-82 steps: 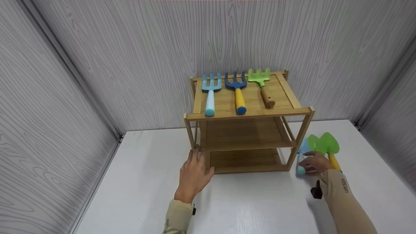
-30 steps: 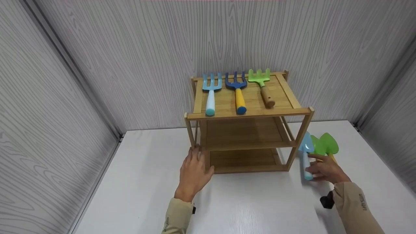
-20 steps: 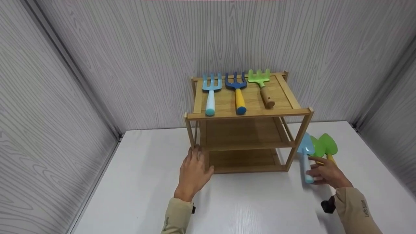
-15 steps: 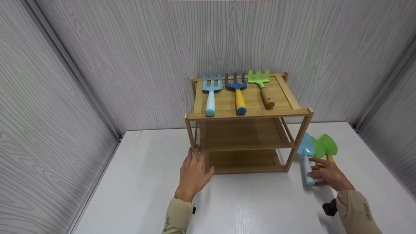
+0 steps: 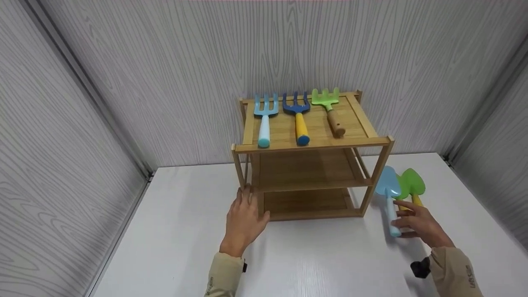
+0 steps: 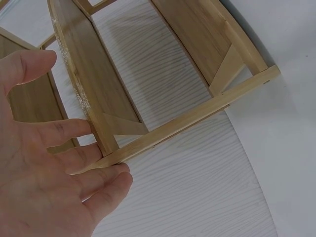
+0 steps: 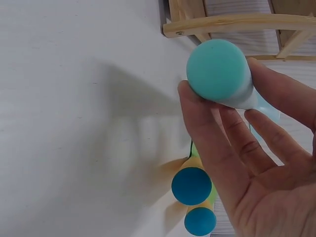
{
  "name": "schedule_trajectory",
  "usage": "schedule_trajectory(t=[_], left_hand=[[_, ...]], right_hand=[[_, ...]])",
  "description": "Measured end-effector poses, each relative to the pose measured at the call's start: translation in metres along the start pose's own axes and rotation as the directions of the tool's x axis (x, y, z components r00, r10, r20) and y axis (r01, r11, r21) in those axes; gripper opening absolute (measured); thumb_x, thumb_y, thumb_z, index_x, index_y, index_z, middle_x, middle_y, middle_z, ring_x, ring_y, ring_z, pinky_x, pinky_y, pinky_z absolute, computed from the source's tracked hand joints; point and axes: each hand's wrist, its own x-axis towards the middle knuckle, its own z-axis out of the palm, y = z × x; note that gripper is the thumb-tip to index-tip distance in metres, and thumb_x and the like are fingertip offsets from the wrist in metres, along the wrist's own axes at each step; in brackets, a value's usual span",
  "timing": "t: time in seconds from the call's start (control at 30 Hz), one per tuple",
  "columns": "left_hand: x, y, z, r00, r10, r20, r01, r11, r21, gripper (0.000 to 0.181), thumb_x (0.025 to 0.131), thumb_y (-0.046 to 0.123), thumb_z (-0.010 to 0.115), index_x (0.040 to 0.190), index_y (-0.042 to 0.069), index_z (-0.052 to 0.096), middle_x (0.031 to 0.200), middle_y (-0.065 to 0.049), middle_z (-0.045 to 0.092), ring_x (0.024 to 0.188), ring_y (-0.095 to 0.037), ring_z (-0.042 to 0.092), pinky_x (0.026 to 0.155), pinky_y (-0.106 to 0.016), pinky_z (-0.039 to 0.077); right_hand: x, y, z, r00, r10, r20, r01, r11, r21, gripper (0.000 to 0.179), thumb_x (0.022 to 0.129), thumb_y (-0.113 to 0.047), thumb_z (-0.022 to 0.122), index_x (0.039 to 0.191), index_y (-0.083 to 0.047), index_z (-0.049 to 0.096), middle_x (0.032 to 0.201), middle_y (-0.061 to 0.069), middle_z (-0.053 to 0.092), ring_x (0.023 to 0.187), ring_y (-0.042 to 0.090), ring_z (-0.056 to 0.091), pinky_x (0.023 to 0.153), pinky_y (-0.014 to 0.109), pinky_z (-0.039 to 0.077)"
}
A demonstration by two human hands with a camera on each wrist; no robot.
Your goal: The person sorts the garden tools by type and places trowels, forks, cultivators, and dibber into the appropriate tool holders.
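In the head view my right hand (image 5: 420, 222) holds a light-blue hand trowel (image 5: 392, 210) by its pale handle, to the right of a wooden three-tier shelf (image 5: 317, 185). The right wrist view shows thumb and fingers pinching the handle close to its round turquoise end (image 7: 217, 69). Just beyond that hand are two green trowels (image 5: 413, 181) with yellow handles, partly hidden by the fingers and the blue blade. My left hand (image 5: 244, 218) rests at the shelf's front left post, fingers extended; in the left wrist view its fingertips (image 6: 84, 128) are against the wooden frame.
Three hand forks lie side by side on the shelf top: a light-blue one (image 5: 264, 123), a dark-blue one with a yellow handle (image 5: 301, 126) and a green one with a wooden handle (image 5: 335, 121). Grained grey walls (image 5: 185, 82) enclose the white table (image 5: 185, 231).
My right hand has taken the light-blue trowel and drawn it rightward and toward me, exposing more of its blade. My left hand stays at the shelf post.
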Motion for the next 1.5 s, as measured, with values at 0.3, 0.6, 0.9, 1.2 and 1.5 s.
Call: schedule_trajectory(t=[0.3,0.6,0.9,1.2,1.5], left_hand=[[0.0,0.001,0.001,0.999,0.025,-0.028,-0.024,1.0,0.011,0.066,0.087,0.025,0.075,0.136,-0.013,0.053,0.14,-0.031,0.05,0.128,-0.051,0.049,0.096,-0.055,0.051],[0.0,0.0,0.0,0.999,0.028,-0.029,-0.027,0.999,0.025,0.064,0.087,0.025,0.075,0.135,-0.013,0.054,0.14,-0.03,0.05,0.129,-0.051,0.049,0.097,-0.053,0.051],[-0.001,0.001,-0.002,1.0,0.003,0.012,-0.003,1.0,-0.003,0.065,0.089,0.026,0.073,0.137,-0.013,0.053,0.144,-0.029,0.046,0.132,-0.05,0.046,0.1,-0.053,0.049],[0.006,0.006,0.0,0.999,-0.006,0.042,0.008,0.999,-0.036,0.066,0.091,0.028,0.07,0.139,-0.014,0.051,0.146,-0.031,0.044,0.134,-0.052,0.043,0.102,-0.054,0.047],[0.002,0.001,-0.001,1.0,0.001,0.011,-0.001,1.0,-0.011,0.064,0.089,0.025,0.074,0.135,-0.014,0.054,0.142,-0.031,0.047,0.131,-0.051,0.047,0.099,-0.054,0.05]], right_hand=[[-0.012,0.004,-0.003,1.0,-0.008,-0.024,0.008,1.0,-0.022,0.085,0.09,-0.008,0.073,0.157,0.006,0.022,0.142,0.038,0.036,0.102,0.021,0.059,0.081,0.047,0.059],[-0.012,0.009,-0.001,1.0,-0.006,-0.03,0.005,0.999,-0.04,0.083,0.09,-0.005,0.071,0.157,0.004,0.023,0.144,0.04,0.034,0.108,0.028,0.059,0.082,0.049,0.059],[-0.017,0.014,0.004,0.999,-0.019,-0.034,0.018,0.999,-0.034,0.083,0.088,-0.003,0.071,0.157,0.004,0.025,0.144,0.04,0.036,0.101,0.022,0.062,0.08,0.046,0.059],[-0.025,0.016,-0.001,0.998,-0.021,-0.061,0.02,1.0,-0.024,0.084,0.087,-0.004,0.074,0.155,0.006,0.026,0.144,0.041,0.035,0.102,0.022,0.061,0.079,0.044,0.06],[-0.023,0.019,0.014,0.995,0.019,-0.097,-0.02,1.0,-0.012,0.085,0.086,0.0,0.072,0.157,0.004,0.025,0.142,0.038,0.039,0.1,0.023,0.06,0.077,0.043,0.06]])
